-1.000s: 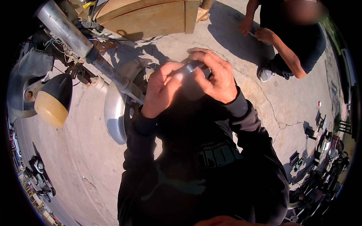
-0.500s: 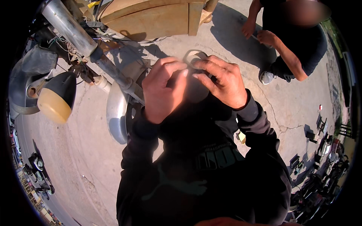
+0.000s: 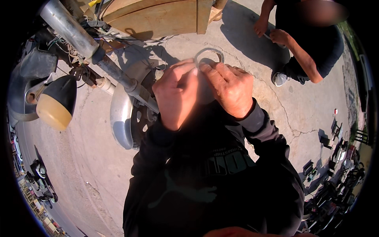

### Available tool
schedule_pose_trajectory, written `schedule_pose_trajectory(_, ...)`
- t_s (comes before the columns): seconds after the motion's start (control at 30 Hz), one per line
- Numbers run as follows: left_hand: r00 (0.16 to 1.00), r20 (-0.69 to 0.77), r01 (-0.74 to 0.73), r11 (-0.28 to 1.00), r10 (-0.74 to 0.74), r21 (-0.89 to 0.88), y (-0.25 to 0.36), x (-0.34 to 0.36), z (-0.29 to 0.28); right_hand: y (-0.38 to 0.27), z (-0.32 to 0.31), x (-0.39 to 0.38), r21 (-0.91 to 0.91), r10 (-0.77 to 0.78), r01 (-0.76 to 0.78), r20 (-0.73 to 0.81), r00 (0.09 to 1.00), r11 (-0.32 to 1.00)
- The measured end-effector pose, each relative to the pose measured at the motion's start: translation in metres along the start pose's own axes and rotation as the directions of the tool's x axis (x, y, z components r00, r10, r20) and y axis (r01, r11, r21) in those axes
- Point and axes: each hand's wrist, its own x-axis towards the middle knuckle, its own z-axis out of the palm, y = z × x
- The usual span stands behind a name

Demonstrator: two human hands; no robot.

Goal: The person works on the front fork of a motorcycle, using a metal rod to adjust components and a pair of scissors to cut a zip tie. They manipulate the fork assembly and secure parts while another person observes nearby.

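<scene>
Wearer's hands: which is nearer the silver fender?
The left hand: it comes between the silver fender and the right hand; both are at the grey ring.

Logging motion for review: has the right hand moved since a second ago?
Yes: the right hand sits lower in view, farther from the brown wooden furniture.
</scene>
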Motion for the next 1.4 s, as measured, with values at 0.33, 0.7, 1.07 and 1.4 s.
schedule_pose_trajectory(0.33,0.991,0.014,0.13,0.989,-0.13,-0.063,0.002,-0.005,0.007,-0.002,0.003,-0.002,-0.126,-0.078,0.074,-0.029,0.996,0.989)
schedule_pose_trajectory(0.7,0.991,0.109,0.086,0.996,-0.081,-0.034,-0.015,0.006,0.001,0.002,0.003,-0.006,0.218,0.131,-0.133,0.025,0.991,0.967)
schedule_pose_trajectory(1.07,0.929,0.254,0.341,0.888,-0.269,-0.308,-0.011,-0.002,-0.002,0.008,0.011,-0.011,0.266,0.152,-0.155,0.034,0.988,0.951)
schedule_pose_trajectory(1.4,0.727,0.541,0.615,0.752,-0.423,-0.238,-0.008,0.017,-0.015,0.041,-0.013,-0.003,0.587,0.191,-0.398,0.383,0.904,0.705)
